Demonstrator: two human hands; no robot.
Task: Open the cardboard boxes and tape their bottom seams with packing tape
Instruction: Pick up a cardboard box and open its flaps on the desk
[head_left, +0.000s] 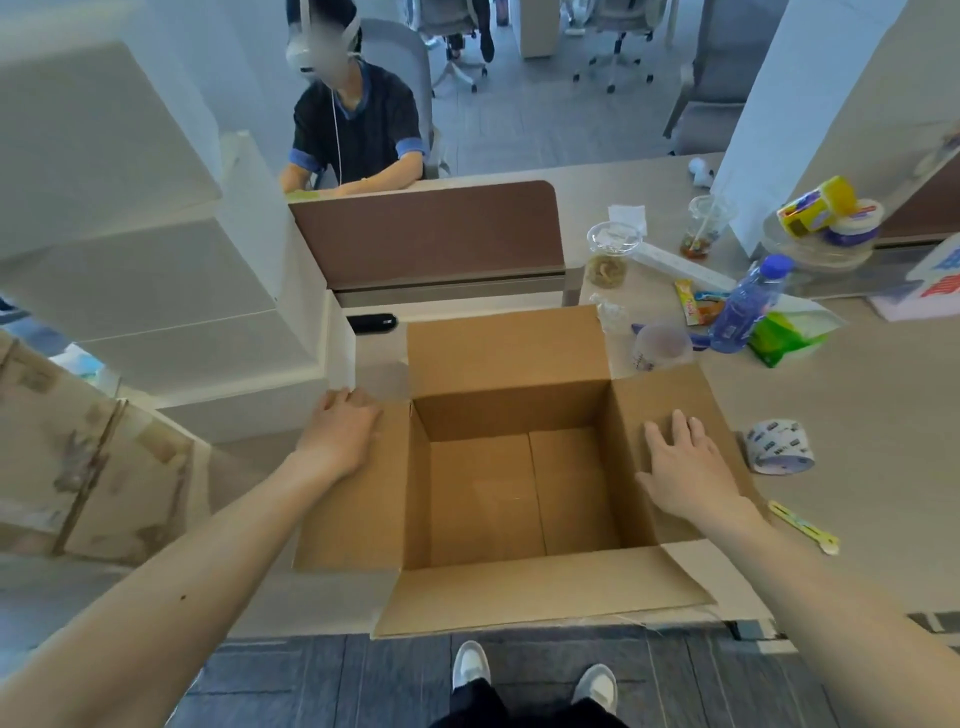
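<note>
Head view
Cardboard box (483, 499): stands upright on the desk (857, 415) at its near edge, top open and all four flaps folded outward. The two bottom flaps inside meet in a seam that runs front to back.
Left arm: bare and reaching forward from the lower left, with the wrist over the outer edge of the box's left flap.
Left hand (343, 426): rests palm down on the far outer corner of the box's left flap. Its fingers (345, 397) lie close together, nearly straight, and grip nothing.
Right arm: bare, coming in from the lower right across the near corner of the box's right flap.
Right hand (685, 467): lies flat, palm down, on the box's right flap. Its fingers (660, 439) are spread and straight, pointing towards the far side, and hold nothing.
Tape roll (779, 447): lies on the desk just right of the box's right flap, apart from both hands.
Yellow strip (802, 527): lies on the desk to the right of the box, nearer the wearer than the tape roll.
Water bottle (743, 306): stands behind and to the right of the box among snack wrappers.
Flattened cartons (78, 457): stacked well to the left of the box.
Seated person (358, 130): sits beyond the box, behind a brown divider.
</note>
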